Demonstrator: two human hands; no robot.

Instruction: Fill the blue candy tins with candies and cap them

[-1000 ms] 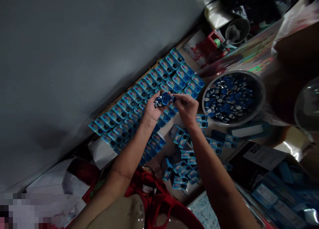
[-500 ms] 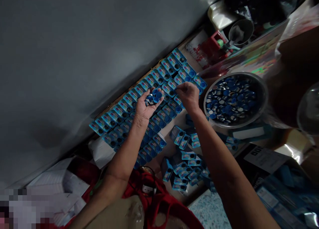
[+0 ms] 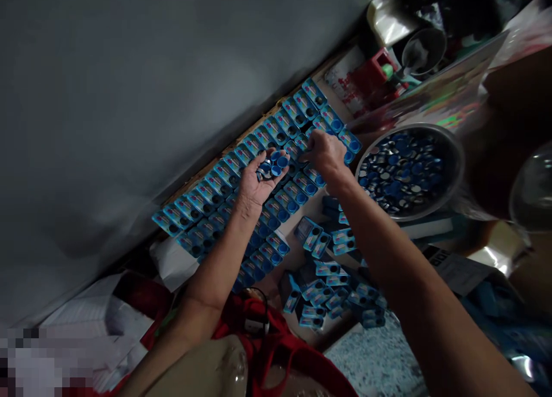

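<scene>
My left hand [image 3: 254,184] is cupped palm up around several small round blue caps with silvery sides [image 3: 276,165]. It hovers over rows of small blue printed boxes [image 3: 224,172], each with a round hole at one end. Some boxes in the nearer rows have a blue disc in that hole. To the right of the left palm, my right hand [image 3: 325,152] is closed, fingertips pointing down at a box in the middle rows. Its fingers hide whatever they may grip.
A round metal bowl [image 3: 457,181] full of similar caps stands to the right. Loose blue boxes [image 3: 321,293] lie in a heap nearer my body. A red object [image 3: 375,75] sits beyond the rows, and a grey wall [image 3: 107,86] rises on the left.
My right hand has turned, its fingers now bent down against the boxes rather than pinched above them. My left hand, still holding the caps, has shifted slightly right.
</scene>
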